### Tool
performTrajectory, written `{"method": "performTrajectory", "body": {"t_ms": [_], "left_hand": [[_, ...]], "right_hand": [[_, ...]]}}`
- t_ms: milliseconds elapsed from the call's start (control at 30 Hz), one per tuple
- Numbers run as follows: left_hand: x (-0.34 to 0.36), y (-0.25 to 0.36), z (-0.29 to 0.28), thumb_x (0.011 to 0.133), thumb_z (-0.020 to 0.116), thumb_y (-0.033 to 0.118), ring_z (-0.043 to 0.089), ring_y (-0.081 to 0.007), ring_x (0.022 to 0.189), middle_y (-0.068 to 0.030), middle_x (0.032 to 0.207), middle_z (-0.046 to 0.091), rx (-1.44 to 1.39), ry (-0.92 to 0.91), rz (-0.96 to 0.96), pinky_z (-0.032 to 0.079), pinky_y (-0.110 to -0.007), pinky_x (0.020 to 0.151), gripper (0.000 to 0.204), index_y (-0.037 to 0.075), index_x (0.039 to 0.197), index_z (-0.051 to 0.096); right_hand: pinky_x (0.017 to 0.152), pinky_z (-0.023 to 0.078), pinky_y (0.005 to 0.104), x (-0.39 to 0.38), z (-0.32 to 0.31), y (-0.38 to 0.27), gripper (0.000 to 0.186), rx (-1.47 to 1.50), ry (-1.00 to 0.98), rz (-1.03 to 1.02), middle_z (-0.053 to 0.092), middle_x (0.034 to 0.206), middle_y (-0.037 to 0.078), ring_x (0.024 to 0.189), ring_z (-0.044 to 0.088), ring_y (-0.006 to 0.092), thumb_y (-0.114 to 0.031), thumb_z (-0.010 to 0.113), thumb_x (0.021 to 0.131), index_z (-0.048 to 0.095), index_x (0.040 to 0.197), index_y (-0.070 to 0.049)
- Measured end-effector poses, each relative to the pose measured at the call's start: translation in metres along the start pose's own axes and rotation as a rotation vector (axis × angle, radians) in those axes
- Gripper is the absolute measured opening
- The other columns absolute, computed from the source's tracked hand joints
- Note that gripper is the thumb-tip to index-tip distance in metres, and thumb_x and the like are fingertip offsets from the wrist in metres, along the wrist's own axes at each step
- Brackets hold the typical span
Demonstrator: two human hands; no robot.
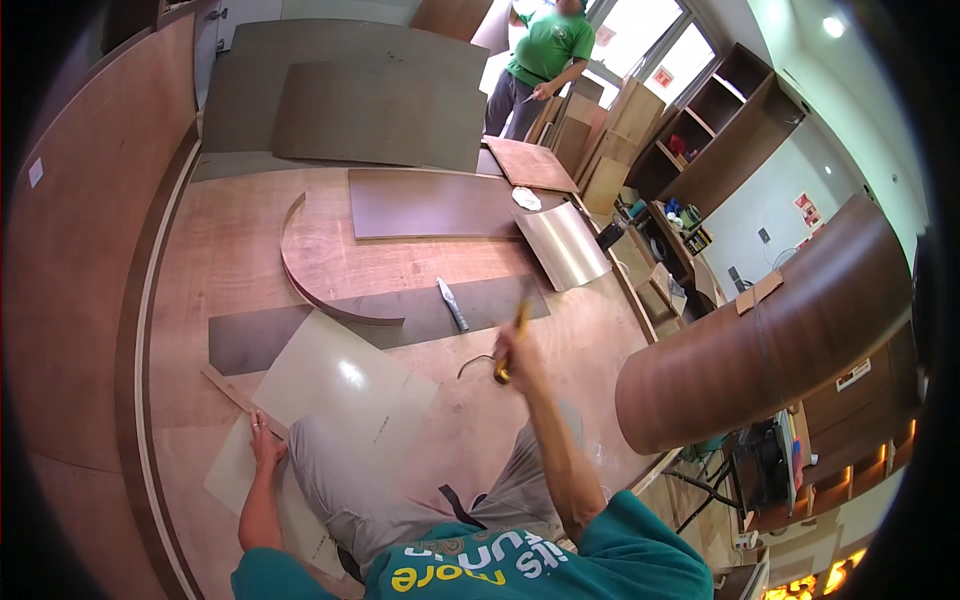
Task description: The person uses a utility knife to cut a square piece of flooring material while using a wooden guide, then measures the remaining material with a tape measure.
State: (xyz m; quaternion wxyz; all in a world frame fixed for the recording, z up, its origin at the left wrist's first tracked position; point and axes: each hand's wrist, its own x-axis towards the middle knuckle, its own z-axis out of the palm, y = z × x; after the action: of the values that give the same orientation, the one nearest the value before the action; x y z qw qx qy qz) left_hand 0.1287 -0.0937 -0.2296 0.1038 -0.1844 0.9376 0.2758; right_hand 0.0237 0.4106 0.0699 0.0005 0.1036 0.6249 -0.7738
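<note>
My left hand (268,440) has its fingers closed on a thin wooden strip (225,388) lying along the edges of pale glossy sheets (335,380) beside my knees. My right hand (520,355), blurred, grips a yellow-and-black tool (516,328) above the board (210,240); its exact kind is unclear. A small dark bent piece (470,362) is beside that hand. A silver-grey hand tool (452,305) rests on a long grey sheet (250,335). Behind it, a thin curved wooden strip (290,265) stands on edge on the board.
A large curved brown panel (760,330) rises at the right. A bent metal sheet (560,245) and brown board (430,200) lie ahead, grey panels (240,90) behind. A person in green (540,55) stands at the back. A wooden wall (80,250) runs along the left.
</note>
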Motion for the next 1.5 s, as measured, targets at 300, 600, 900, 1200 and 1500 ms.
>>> {"method": "performTrajectory", "body": {"t_ms": [300,600,900,1200,1500], "left_hand": [[0.009,-0.007,0.013,0.064,0.079,0.017,0.023,-0.0287,0.139,-0.0076,0.155,0.005,-0.026,0.036,-0.001,0.03,-0.058,0.104,0.105,0.005,0.146,0.015],[0.01,-0.012,0.017,0.063,0.081,0.021,0.021,-0.0276,0.14,-0.0067,0.155,0.007,-0.047,0.082,0.009,0.034,-0.058,0.101,0.106,0.005,0.146,0.017],[0.016,-0.015,0.021,0.063,0.082,0.019,0.02,-0.0284,0.14,-0.0054,0.155,0.006,-0.042,0.086,0.039,0.031,-0.065,0.1,0.109,0.007,0.146,0.014],[0.004,0.001,0.008,0.066,0.08,0.027,0.019,-0.0288,0.14,-0.0065,0.154,0.007,-0.032,0.073,0.009,0.031,-0.066,0.099,0.104,0.007,0.146,0.015],[0.01,-0.012,0.017,0.066,0.08,0.028,0.019,-0.029,0.14,-0.0065,0.155,0.006,-0.018,0.081,0.01,0.03,-0.067,0.099,0.105,0.008,0.146,0.016]], "right_hand": [[0.086,0.055,0.0395,0.014,-0.019,-0.217,0.015,0.347,0.081,-0.558,0.06,0.106,0.013,0.097,0.062,0.0246,-0.01,0.065,0.086,0.053,0.087,-0.002],[0.101,0.043,0.055,-0.027,0.016,-0.279,0.04,0.238,0.107,-0.823,0.046,0.132,0.017,0.126,0.043,0.0367,-0.015,0.067,0.086,0.043,0.114,0.001],[0.09,0.051,0.0474,-0.04,0.04,-0.273,0.018,0.155,0.023,-0.797,0.052,0.123,0.016,0.115,0.052,0.0329,-0.017,0.065,0.088,0.05,0.088,-0.008],[0.049,0.044,0.0237,-0.01,0.05,-0.052,0.03,-0.149,-0.201,0.06,0.051,0.07,0.001,0.053,0.05,0.0095,-0.041,0.054,0.093,0.051,0.092,-0.011],[0.056,0.048,0.0258,-0.089,0.025,0.203,0.028,0.054,-0.156,0.696,0.054,0.078,0.003,0.063,0.054,0.011,-0.032,0.054,0.094,0.051,0.104,-0.006]]}}
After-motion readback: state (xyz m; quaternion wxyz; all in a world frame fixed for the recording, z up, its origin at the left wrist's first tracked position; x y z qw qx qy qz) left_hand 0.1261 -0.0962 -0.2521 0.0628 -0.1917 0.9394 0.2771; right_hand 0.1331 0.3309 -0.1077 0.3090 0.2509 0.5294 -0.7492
